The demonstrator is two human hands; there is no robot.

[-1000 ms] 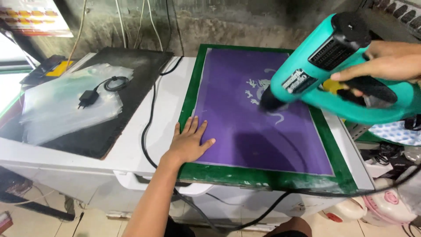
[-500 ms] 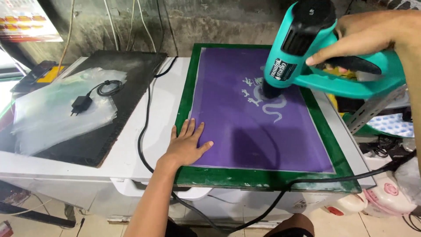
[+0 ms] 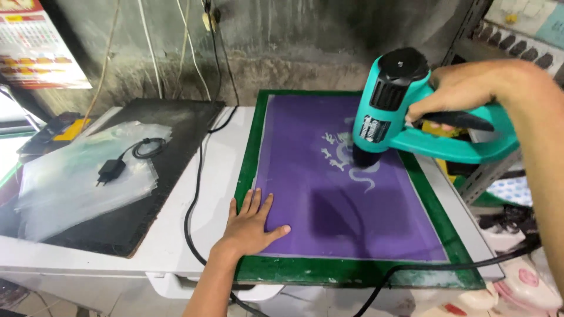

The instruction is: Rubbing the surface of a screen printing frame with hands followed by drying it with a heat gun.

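Since a second ago we have swung the heat gun (image 3: pixel 405 111) upright over the pale design (image 3: pixel 346 155). Our right hand (image 3: pixel 464 88) grips its handle; our left hand (image 3: pixel 249 226) lies spread flat on the screen frame (image 3: pixel 247 158), so drying continues.

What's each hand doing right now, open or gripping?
Left hand: open, flat on the purple screen at its green frame.
Right hand: closed around the teal heat gun, nozzle pointing down at the screen's pale design.

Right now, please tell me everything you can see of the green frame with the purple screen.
The screen frame is rectangular, painted green with worn patches, and lies flat on the white table. Purple mesh carries a pale dragon-like design. The left hand presses its near left corner; the right hand holds the teal heat gun, nozzle down over the design.
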